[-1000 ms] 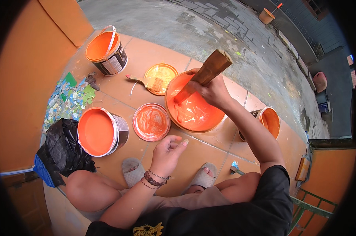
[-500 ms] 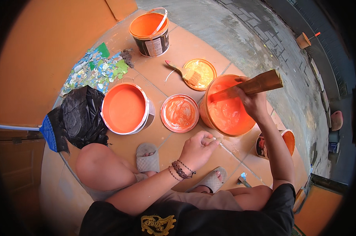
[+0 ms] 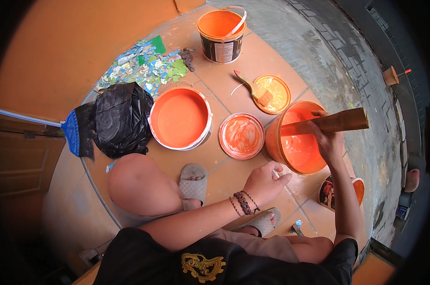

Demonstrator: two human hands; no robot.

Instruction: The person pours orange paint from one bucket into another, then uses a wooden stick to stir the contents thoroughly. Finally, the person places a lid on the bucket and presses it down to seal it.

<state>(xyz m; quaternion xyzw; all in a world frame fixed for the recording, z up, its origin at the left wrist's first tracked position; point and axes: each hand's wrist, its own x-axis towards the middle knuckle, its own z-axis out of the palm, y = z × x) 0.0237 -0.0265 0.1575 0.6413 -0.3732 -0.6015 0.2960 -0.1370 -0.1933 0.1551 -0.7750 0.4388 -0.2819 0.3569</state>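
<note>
— Shifting rightward together since the earlier frame are the objects on the orange-brown tiled surface (image 3: 224, 185), while the long brown wooden plank (image 3: 345, 121) is leaning lower. What are the hands doing?

— Closed round the plank, the right hand (image 3: 330, 143) is holding it slantwise, lower end dipping into the glossy orange paint (image 3: 296, 153) of the round orange-walled bucket (image 3: 273, 142). The left hand (image 3: 266, 184) is hovering half-curled in front of the bucket; whether it is pinching the pale speck at its fingertips, one cannot tell.

— Where is the bucket standing?

— Near the surface's right edge, towards the grey concrete (image 3: 293, 35).

— What could be going wrong?

— Chiefly tipping: the plank is crossing the rim like a lever, and the left hand is apparently not bracing the bucket. Brisk strokes could be spattering that hand. Loose multicoloured flakes (image 3: 138, 67), lying along the surface's far left edge, could be blowing into the open white-rimmed paint bucket (image 3: 181, 149).
</note>
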